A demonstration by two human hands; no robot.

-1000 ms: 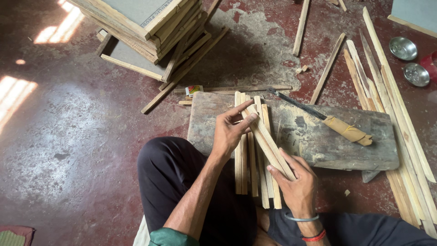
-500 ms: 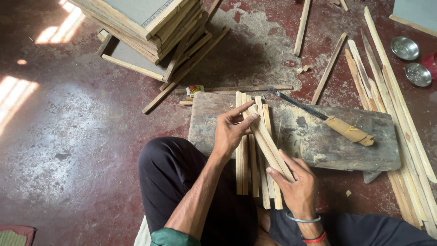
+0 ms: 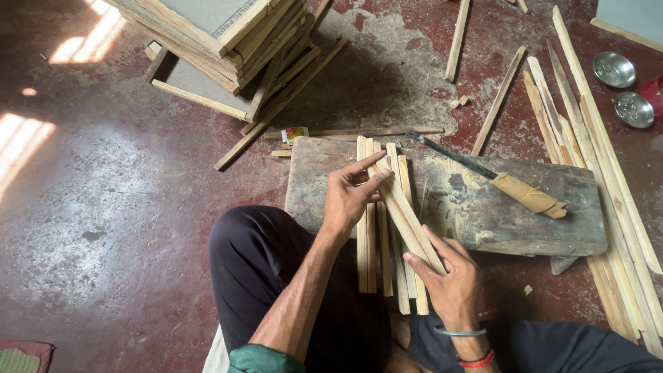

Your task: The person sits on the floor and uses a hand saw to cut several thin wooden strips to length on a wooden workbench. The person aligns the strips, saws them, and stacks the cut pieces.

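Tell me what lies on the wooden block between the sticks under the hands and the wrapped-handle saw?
In the head view, only bare block dusted with sawdust lies between the sticks and the saw.

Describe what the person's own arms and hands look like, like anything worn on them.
Both hands are bare, no gloves. The left hand has a bare forearm, with a green sleeve pushed up near the elbow. The right hand wears two bands at the wrist: a thin silver-grey bangle and, just behind it, a red thread bracelet. No rings or watch are visible.
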